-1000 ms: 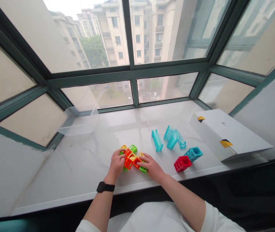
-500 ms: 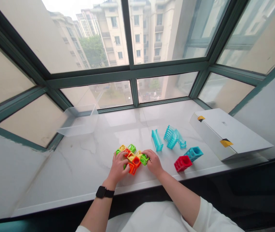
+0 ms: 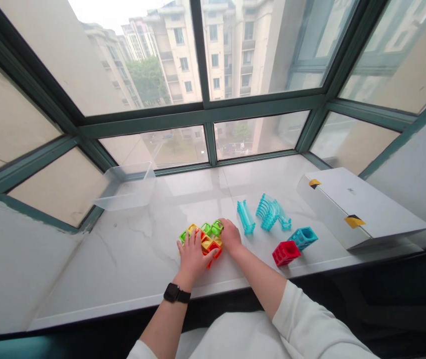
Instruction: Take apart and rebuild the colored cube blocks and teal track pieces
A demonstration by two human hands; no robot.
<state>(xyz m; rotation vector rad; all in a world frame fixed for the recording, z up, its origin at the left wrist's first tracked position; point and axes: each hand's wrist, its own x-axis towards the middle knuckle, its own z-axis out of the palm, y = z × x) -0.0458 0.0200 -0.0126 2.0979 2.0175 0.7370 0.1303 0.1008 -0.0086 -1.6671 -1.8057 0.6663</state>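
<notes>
A low cluster of hollow toy building blocks (image 3: 207, 243) in yellow, orange, red and green lies on the white sill. My left hand (image 3: 193, 257), with a black watch on its wrist, rests over the near left part, fingers spread across the top and thumb at the right side, steadying it. My right hand (image 3: 231, 235) pinches a green block (image 3: 217, 228) at the far right corner, beside another green block (image 3: 206, 229). Whether the pinched block is joined to the cluster I cannot tell. My left hand hides part of the near blocks.
Clear turquoise track pieces (image 3: 268, 212) lie right of my hands. Nearer the edge stand a red block stack (image 3: 286, 253) and a blue block stack (image 3: 303, 238). A white box (image 3: 362, 199) sits far right, a clear plastic bin (image 3: 125, 192) at back left. Windows border the sill.
My right hand has carried the green block from the cluster's right side to its far right corner. My left hand has slid right and lies further over the blocks.
</notes>
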